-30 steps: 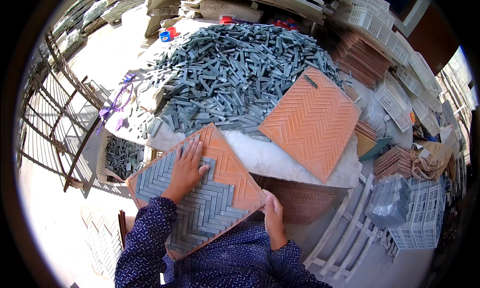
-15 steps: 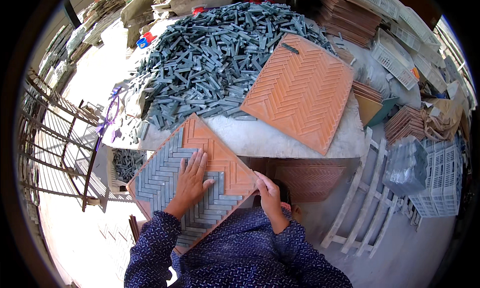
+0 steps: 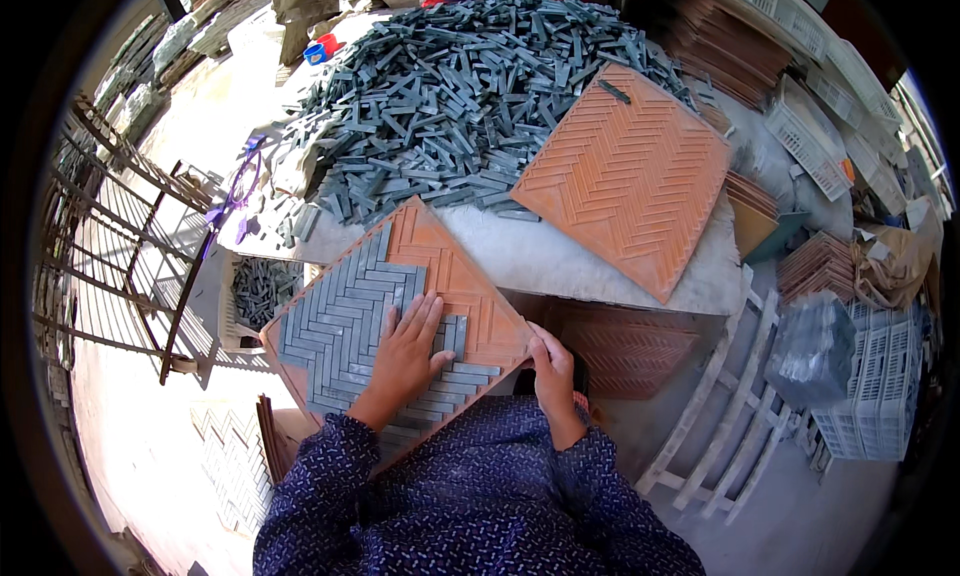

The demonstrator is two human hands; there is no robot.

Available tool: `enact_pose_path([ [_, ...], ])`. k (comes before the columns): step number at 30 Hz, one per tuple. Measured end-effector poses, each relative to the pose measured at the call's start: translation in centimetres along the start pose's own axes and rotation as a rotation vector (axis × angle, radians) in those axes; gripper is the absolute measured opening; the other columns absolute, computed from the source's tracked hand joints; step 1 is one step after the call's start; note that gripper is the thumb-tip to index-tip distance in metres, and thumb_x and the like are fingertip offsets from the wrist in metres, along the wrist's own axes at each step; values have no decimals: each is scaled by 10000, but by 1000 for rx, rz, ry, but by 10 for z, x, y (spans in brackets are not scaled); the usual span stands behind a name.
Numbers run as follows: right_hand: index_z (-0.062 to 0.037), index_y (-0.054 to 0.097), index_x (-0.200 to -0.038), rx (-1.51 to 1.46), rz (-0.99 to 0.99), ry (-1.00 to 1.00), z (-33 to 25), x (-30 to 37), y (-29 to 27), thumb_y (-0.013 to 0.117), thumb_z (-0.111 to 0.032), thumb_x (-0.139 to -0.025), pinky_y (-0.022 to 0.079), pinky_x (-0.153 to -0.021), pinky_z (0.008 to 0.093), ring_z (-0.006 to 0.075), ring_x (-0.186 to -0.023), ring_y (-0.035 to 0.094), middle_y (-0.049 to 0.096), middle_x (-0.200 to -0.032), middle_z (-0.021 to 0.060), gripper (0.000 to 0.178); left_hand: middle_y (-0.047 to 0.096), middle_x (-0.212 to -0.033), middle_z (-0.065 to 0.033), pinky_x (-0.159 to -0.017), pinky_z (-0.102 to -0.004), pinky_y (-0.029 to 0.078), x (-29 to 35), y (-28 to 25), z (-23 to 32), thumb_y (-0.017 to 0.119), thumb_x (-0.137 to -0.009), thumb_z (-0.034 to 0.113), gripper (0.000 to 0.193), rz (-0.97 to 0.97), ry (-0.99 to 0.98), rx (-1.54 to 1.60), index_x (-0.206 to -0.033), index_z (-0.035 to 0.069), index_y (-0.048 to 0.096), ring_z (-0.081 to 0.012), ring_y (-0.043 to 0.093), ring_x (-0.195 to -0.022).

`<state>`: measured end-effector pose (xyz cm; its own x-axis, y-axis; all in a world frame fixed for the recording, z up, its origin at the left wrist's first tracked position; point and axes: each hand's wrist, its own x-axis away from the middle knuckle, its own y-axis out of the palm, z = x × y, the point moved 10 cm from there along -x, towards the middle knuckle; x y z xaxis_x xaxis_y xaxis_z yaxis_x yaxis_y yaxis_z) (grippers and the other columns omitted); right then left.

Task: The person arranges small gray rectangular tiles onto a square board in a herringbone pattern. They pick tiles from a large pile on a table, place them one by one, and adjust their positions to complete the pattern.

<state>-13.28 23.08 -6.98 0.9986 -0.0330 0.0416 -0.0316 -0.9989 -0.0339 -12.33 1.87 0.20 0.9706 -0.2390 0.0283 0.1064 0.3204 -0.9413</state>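
An orange square mould tray with a herringbone pattern rests tilted against the table edge and my lap. Grey stone strips fill its left and lower part in a herringbone layout. My left hand lies flat on those strips, fingers spread. Gripping the tray's lower right edge is my right hand. A big heap of loose grey strips covers the table behind. A second orange tray lies on the table to the right, with one strip on it.
A metal rack stands at the left. Under the table sits a crate of grey strips. Stacks of orange trays and white plastic baskets crowd the right side. A white wooden frame leans at lower right.
The view has swung so the table and heap sit higher and closer. My left hand stays flat on the strips, and my right hand stays on the tray's edge.
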Motion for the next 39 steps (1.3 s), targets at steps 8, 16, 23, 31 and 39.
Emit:
enact_pose_path([
  [8,7,516,-1285,-331,-72,217,22,3,11,452,-263,-1002,503,-724,258,110,-837,600,620,-1022,54,396,234,-1531,-198,-1147,-500,146,49,-64,-55,508,-919,426,756,340,-125,203,-1490,37,201,-351,190,-1430],
  [16,28,464,-1320,-485,-203,268,12,-3,20,472,-308,-989,486,-797,288,159,-1008,592,587,-1206,104,473,494,-1329,-151,-1066,-384,345,268,-4,-186,368,-1021,359,535,805,-925,1465,-1398,-20,349,-274,459,-1251],
  [23,40,392,-1373,-511,-293,370,16,-14,22,474,-444,-976,426,-993,445,308,-1229,496,481,-1362,167,631,482,-1347,-183,-1046,-383,401,211,67,-123,401,-1007,422,597,477,-613,2229,-1387,-35,349,-263,489,-1233],
  [31,53,336,-1402,-468,-298,284,7,-8,29,442,-482,-976,348,-1070,447,315,-1303,420,401,-1437,171,693,503,-1330,-176,-1029,-347,415,196,70,-142,358,-1025,394,563,574,-586,2033,-1332,-73,422,-239,540,-1167],
  [39,36,289,-1427,-410,-462,254,-28,14,70,374,-558,-968,325,-1085,454,328,-1331,378,359,-1461,183,755,532,-1303,-157,-1026,-329,401,241,37,-141,343,-1024,389,557,809,-491,1993,-1309,-76,456,-226,530,-1177],
])
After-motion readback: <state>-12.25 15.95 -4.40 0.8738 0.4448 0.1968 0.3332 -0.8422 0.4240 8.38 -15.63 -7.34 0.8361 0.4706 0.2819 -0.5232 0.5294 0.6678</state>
